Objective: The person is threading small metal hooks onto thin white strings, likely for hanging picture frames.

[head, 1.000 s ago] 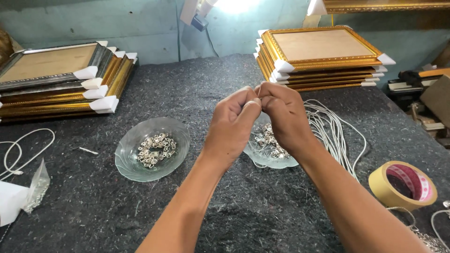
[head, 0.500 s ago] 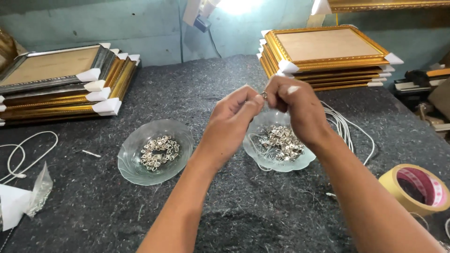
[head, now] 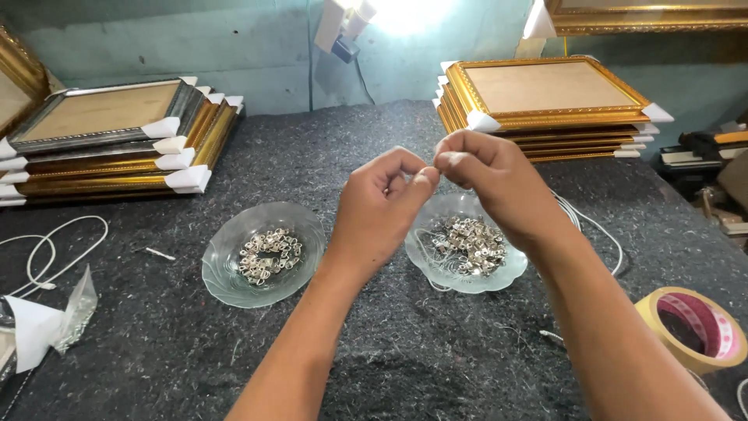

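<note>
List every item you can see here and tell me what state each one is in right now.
Left hand: raised, fingertips pinched together against the right hand.
Right hand: raised, pinched shut; what it holds is too small to tell.
Left glass dish: partly filled with small metal pieces.
Right glass dish: holds a bigger heap of metal pieces.
Left frame stack: flat, corners capped white.
Right frame stack: flat, corners capped.
Tape roll: lying flat.
White cord: loose, looped.

Felt table: dishes, frames, tape
</note>
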